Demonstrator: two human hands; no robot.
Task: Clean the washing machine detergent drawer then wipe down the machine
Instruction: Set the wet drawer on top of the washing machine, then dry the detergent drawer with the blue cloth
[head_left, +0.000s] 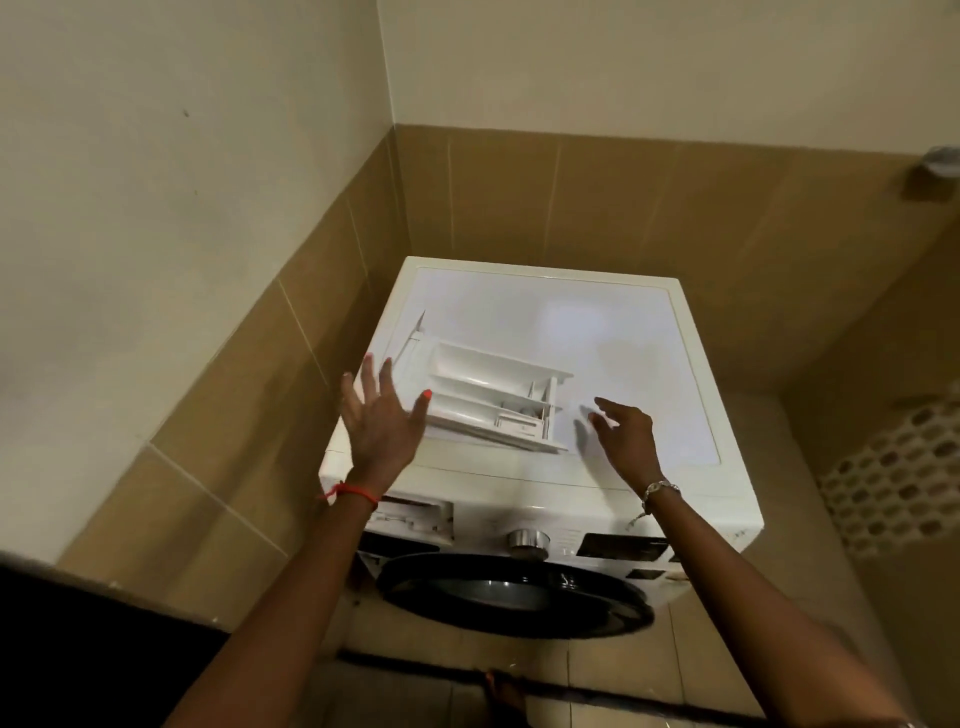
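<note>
The left hand (376, 415) is hovering wide, fingers spread, just left of the drawer (493, 400), holding nothing. The drawer is lying on top of the machine (597, 332), out of its slot (410, 517), which is gaping below it. The right hand (626, 434) is hovering just right of the drawer, fingers loose and empty. Removal looks done. With no cloth showing, cleaning and wiping are seemingly yet to come.

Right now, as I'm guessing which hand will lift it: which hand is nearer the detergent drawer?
Left. The left hand is at the left end of the detergent drawer, its thumb overlapping the edge. The right hand is off the right end, with a visible gap.
</note>
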